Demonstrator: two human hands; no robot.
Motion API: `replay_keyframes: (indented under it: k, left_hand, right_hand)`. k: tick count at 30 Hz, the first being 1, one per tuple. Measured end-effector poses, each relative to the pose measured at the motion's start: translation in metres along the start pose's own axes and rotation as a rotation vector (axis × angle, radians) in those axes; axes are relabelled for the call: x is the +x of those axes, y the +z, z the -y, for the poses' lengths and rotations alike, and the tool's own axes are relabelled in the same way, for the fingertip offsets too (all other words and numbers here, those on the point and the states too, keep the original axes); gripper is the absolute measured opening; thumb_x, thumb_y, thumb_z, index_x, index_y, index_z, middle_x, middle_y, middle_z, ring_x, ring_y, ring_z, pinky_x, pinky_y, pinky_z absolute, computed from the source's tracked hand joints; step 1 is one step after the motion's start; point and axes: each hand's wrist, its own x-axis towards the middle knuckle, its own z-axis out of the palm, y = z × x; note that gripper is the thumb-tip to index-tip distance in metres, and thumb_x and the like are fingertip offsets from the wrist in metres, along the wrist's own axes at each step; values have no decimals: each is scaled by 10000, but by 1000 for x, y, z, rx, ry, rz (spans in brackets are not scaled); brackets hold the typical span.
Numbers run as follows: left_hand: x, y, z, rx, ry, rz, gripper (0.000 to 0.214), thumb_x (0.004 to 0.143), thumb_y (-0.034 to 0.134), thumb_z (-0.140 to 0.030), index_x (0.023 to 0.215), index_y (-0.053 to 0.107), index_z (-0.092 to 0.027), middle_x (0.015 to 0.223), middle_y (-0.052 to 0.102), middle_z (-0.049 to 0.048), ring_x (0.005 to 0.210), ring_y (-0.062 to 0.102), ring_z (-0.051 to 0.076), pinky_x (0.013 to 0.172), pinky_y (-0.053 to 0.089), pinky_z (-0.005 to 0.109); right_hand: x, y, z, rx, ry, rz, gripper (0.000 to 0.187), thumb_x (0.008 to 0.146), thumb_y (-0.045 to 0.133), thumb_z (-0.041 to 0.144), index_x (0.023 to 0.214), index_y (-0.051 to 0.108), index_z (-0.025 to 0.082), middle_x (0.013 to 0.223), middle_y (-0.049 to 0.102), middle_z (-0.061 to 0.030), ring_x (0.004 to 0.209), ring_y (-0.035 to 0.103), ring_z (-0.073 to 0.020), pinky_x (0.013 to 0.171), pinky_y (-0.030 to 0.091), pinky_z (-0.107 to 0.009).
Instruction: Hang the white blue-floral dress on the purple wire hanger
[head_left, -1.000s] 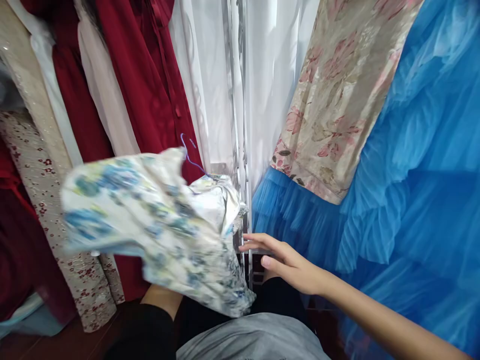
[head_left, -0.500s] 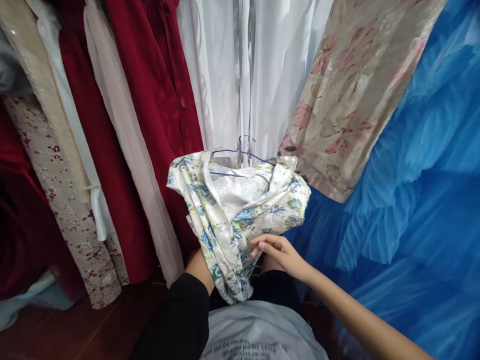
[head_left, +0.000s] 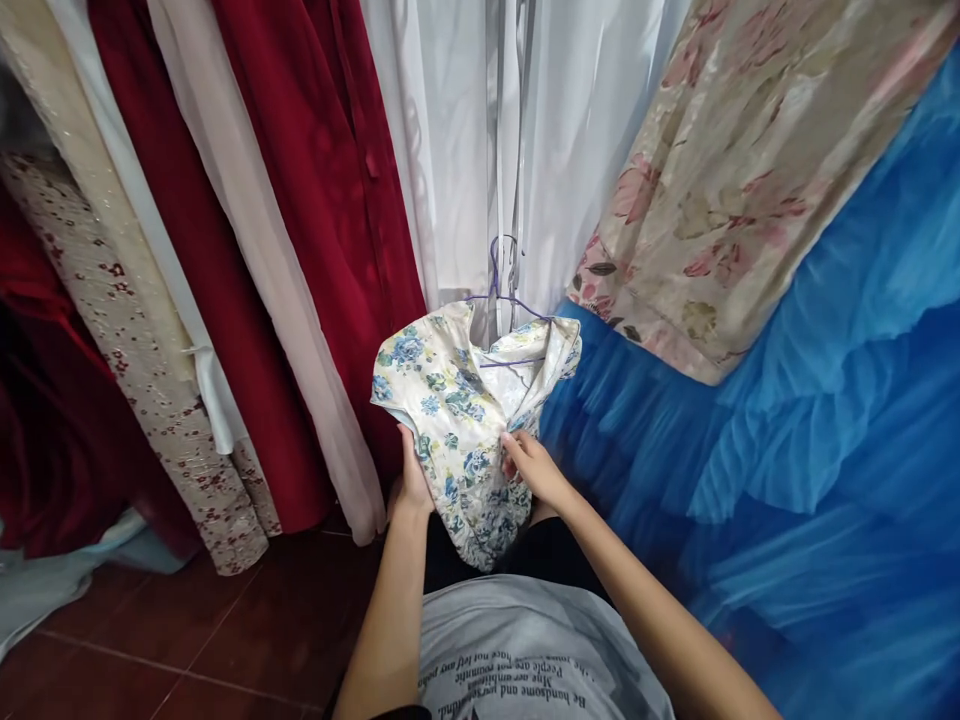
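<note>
A cream blouse with blue and green flowers point(head_left: 450, 400) hangs over my lap on a thin purple hanger point(head_left: 496, 270). Its V-shaped neckline faces up, and the lower part bunches near my legs. My left hand point(head_left: 412, 475) grips its left side edge below the sleeve, most fingers hidden behind the cloth. At the front, under the neckline, my right hand point(head_left: 534, 465) pinches the fabric between thumb and fingers.
Long dark red dresses point(head_left: 300, 200) and a pale pink one point(head_left: 255, 230) hang at the left. White fabric point(head_left: 450, 150) hangs straight ahead. To the right are a beige floral garment point(head_left: 705, 220) and ruffled blue tulle point(head_left: 825, 450). Dark red tiles point(head_left: 247, 630) cover the floor.
The blouse has turned and spread flatter, showing its front. My left hand has come out from under the cloth to its side edge. My right hand has closed on the front.
</note>
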Motion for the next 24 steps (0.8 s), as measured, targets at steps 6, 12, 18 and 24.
replay_keyframes:
  k: [6, 12, 18, 24]
  left_hand:
    - [0, 10, 8, 156, -15, -61, 725, 603, 922, -317, 1266, 658, -193, 1206, 735, 103, 1239, 631, 329, 1122, 452, 462]
    - [-3, 14, 13, 182, 1, -64, 685, 635, 872, -253, 1282, 661, -175, 1163, 752, 118, 1153, 682, 336, 1068, 484, 487]
    - [4, 2, 9, 140, 63, -207, 588, 649, 853, -220, 1214, 692, -188, 1128, 765, 102, 1189, 671, 315, 1097, 476, 455]
    - [-6, 17, 14, 107, -21, -61, 594, 640, 844, -255, 1205, 688, -163, 1100, 769, 109, 1158, 679, 343, 1059, 501, 479]
  right_hand:
    - [12, 17, 5, 172, -40, -146, 227, 838, 611, 436, 859, 508, 235, 622, 619, 29, 513, 570, -155, 466, 414, -251]
    - [-2, 27, 5, 286, -107, -44, 229, 878, 578, 441, 853, 483, 234, 518, 551, 63, 443, 469, -127, 476, 349, -245]
    - [-7, 18, -2, 224, -50, -65, 168, 870, 536, 348, 767, 509, 217, 481, 514, 60, 435, 439, -119, 484, 325, -248]
    - [-15, 26, 9, 251, -147, -19, 226, 945, 528, 457, 905, 484, 240, 567, 552, 65, 494, 489, -133, 512, 363, -251]
